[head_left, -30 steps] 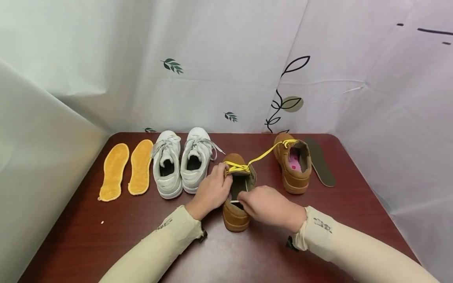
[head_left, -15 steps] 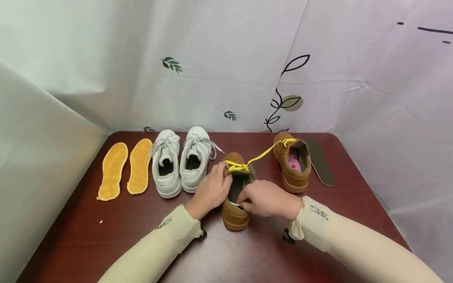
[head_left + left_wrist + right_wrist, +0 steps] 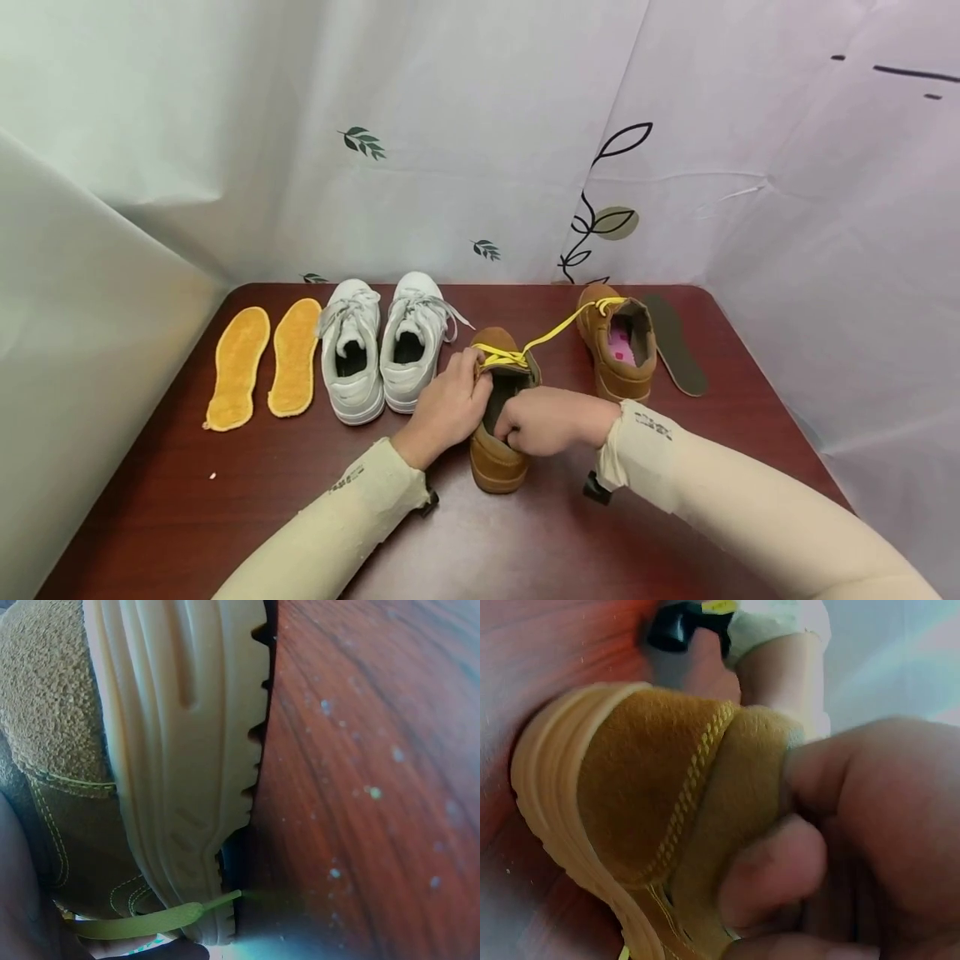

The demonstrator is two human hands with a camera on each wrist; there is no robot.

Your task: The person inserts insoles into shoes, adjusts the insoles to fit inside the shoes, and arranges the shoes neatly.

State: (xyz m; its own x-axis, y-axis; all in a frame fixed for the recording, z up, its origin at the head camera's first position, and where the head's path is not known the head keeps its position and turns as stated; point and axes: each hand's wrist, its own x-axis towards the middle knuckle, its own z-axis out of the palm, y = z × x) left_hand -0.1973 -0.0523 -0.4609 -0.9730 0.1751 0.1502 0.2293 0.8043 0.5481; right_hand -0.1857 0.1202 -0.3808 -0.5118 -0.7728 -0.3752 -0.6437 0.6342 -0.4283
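Observation:
A brown suede shoe (image 3: 498,468) with yellow laces (image 3: 498,357) stands in the middle of the table, its heel toward me. My left hand (image 3: 450,404) grips it at the tongue and left side of the opening. The fingers of my right hand (image 3: 558,421) are bent and reach into the opening near the heel; their tips are hidden inside. In the right wrist view the thumb (image 3: 772,877) lies by the collar of the shoe (image 3: 735,780). The left wrist view shows the pale sole (image 3: 180,712) on the table and a lace end (image 3: 150,922).
A second brown shoe (image 3: 626,387), pink inside, stands at the right, joined by a yellow lace. Beside it lies a dark insole (image 3: 678,350). Two white sneakers (image 3: 352,392) stand left of the middle, with two orange insoles (image 3: 238,362) farther left.
My right hand has moved slightly left and deeper into the opening. The white edge seen at the heel inside the shoe is out of sight now. My left hand stays put.

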